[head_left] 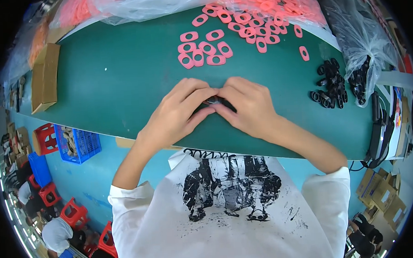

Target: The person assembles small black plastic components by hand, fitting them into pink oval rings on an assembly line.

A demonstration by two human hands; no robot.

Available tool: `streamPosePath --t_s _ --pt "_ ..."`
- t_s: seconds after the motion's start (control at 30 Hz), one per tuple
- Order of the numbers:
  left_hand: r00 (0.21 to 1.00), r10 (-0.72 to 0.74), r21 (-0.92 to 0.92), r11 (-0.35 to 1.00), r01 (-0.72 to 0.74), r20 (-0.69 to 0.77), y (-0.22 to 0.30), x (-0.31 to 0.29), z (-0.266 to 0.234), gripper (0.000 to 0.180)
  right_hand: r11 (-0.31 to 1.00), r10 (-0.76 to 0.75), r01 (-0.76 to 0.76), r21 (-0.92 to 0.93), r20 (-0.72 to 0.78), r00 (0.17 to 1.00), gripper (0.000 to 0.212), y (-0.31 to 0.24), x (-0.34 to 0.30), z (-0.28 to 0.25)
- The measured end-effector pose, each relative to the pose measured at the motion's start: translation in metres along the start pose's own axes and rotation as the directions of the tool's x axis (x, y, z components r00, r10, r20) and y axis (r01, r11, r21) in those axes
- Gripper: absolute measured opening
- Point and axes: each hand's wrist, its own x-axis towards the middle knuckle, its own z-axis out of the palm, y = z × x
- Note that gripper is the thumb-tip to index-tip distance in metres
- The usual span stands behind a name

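Note:
Both my hands meet over the green table, fingertips pinched together around a small dark part [213, 100]. Most of that part is covered by my fingers, so its exact kind cannot be told. My left hand [176, 112] grips it from the left, thumb and forefinger closed. From the right, my right hand [249, 106] pinches the same part. Just beyond my hands lies a loose group of flat pink pieces [210, 60], each with an oval hole. A heap of short black ring-shaped parts [336, 84] lies to the right.
More pink pieces spill from a clear plastic bag [298, 9] at the far side. A tied clear bag [362, 44] with black parts stands at the right. An open cardboard box [45, 78] sits at the left end. Below are a blue crate [85, 146] and red stools [73, 215].

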Motion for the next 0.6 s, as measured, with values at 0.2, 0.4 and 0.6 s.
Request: streamPosePath --t_s 0.2,0.4,0.6 --pt "0.999 0.046 0.048 0.998 -0.046 -0.01 -0.004 -0.008 -0.002 0.025 0.996 0.069 -0.073 -0.042 -0.086 0.994 0.03 -0.005 -0.026 -0.034" --pt "0.987 0.113 0.124 0.984 -0.127 0.113 -0.001 0.006 -0.011 0.019 0.771 0.338 -0.437 -0.463 -0.284 0.897 0.022 0.029 -0.092 -0.102" --pt "0.966 0.232 0.222 0.942 -0.252 0.113 -0.007 0.009 -0.003 0.019 0.887 0.278 -0.302 -0.349 -0.118 0.953 0.019 0.032 -0.072 -0.085"
